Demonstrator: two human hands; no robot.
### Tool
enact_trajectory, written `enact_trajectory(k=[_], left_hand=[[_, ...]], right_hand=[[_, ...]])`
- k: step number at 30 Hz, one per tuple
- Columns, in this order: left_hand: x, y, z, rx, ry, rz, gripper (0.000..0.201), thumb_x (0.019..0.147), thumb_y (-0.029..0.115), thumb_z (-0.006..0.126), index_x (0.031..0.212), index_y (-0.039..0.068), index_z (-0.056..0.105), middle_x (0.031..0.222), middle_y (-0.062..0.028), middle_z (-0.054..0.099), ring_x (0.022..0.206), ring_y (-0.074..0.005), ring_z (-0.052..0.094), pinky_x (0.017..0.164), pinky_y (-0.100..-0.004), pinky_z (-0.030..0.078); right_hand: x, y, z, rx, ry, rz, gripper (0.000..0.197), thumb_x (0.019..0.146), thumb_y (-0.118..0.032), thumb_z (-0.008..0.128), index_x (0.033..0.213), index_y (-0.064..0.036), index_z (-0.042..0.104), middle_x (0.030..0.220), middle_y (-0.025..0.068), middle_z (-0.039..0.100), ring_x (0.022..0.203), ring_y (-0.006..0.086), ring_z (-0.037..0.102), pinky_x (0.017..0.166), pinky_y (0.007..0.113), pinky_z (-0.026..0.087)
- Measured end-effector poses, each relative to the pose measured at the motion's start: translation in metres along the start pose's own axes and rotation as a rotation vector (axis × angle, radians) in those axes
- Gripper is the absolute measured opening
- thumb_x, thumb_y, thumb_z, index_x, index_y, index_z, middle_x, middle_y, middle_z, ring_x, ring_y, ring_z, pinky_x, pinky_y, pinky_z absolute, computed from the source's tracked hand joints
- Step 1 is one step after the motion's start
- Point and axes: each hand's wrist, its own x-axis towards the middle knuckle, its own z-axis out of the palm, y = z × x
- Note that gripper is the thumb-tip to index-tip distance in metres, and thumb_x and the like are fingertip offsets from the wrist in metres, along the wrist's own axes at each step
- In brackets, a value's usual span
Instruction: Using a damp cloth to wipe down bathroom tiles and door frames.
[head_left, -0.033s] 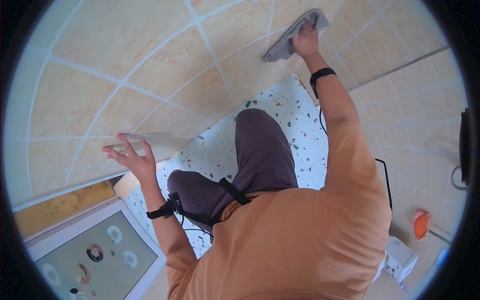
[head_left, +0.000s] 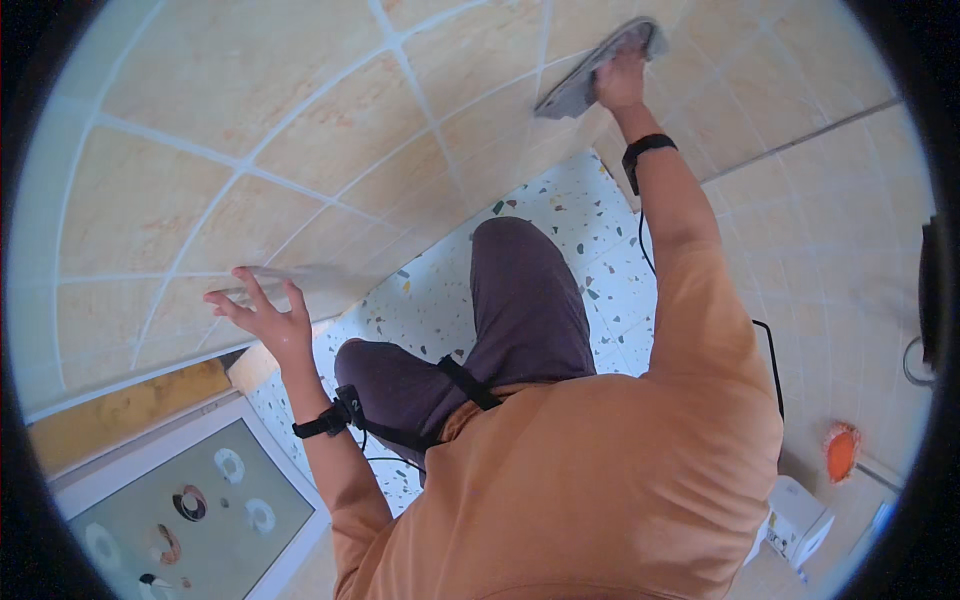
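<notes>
Nothing moved: right hand [head_left: 620, 80] presses cloth [head_left: 590, 75] against wall.

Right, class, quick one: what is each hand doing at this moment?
Left hand: open, fingers spread, flat against the tiled wall, holding nothing.
Right hand: presses a grey cloth against the wall.

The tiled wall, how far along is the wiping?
Nothing shows which tiles are already wiped; no wet or soiled patches are visible. In hand: the right hand presses a grey cloth high on the tiled wall, while the left hand braces open lower down. What remains cannot be judged.
</notes>
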Motion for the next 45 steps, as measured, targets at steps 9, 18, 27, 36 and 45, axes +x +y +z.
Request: enact_trajectory(k=[9, 18, 27, 36, 45], left_hand=[[-0.003, -0.003, 0.009, -0.023, -0.026, -0.027, 0.078, 0.075, 0.020, 0.067, 0.141, 0.006, 0.028, 0.144, -0.0353, -0.008, 0.134, -0.0507, -0.007, 0.106, -0.0602, 0.001], [-0.003, -0.005, 0.013, -0.003, -0.111, -0.067, 0.081, 0.074, 0.022, 0.067, 0.142, 0.006, 0.026, 0.141, -0.0396, -0.006, 0.134, -0.0505, -0.009, 0.107, -0.0579, -0.001], [-0.005, -0.008, -0.015, -0.198, -0.174, -0.047, 0.075, 0.074, 0.008, 0.061, 0.142, 0.014, 0.031, 0.149, -0.0226, 0.010, 0.137, -0.0411, 0.011, 0.111, -0.0499, 0.010], [-0.087, -0.052, -0.071, -0.338, -0.081, -0.416, 0.064, 0.080, 0.004, 0.054, 0.139, 0.000, 0.028, 0.142, -0.0205, 0.033, 0.131, -0.0357, 0.031, 0.109, -0.0418, 0.022], [-0.185, -0.066, -0.133, -0.112, -0.096, -0.841, 0.064, 0.082, 0.002, 0.051, 0.141, 0.000, 0.025, 0.144, -0.0191, 0.031, 0.133, -0.0319, 0.031, 0.109, -0.0374, 0.024]], right_hand=[[-0.022, 0.034, 0.069, 0.522, 0.232, 0.696, 0.058, 0.087, -0.025, 0.036, 0.133, 0.0104, 0.033, 0.147, 0.0246, 0.013, 0.135, 0.0451, 0.008, 0.112, 0.047, 0.003], [-0.025, -0.087, 0.060, 0.703, -0.175, 0.694, 0.058, 0.086, -0.029, 0.040, 0.129, 0.0082, 0.038, 0.142, 0.0227, 0.022, 0.130, 0.0417, 0.017, 0.109, 0.045, 0.010], [-0.067, -0.308, 0.038, 0.897, -0.663, 0.535, 0.057, 0.085, -0.033, 0.043, 0.126, 0.0059, 0.043, 0.136, 0.0209, 0.032, 0.125, 0.0383, 0.026, 0.106, 0.042, 0.017], [-0.090, -0.482, 0.017, 1.184, -1.114, 0.343, 0.057, 0.084, -0.038, 0.047, 0.123, 0.0037, 0.048, 0.130, 0.0190, 0.042, 0.121, 0.0349, 0.036, 0.103, 0.040, 0.024], [-0.133, -0.583, 0.010, 1.304, -1.534, 0.158, 0.057, 0.083, -0.042, 0.051, 0.120, 0.0015, 0.052, 0.124, 0.0172, 0.052, 0.116, 0.0315, 0.045, 0.099, 0.037, 0.031]])
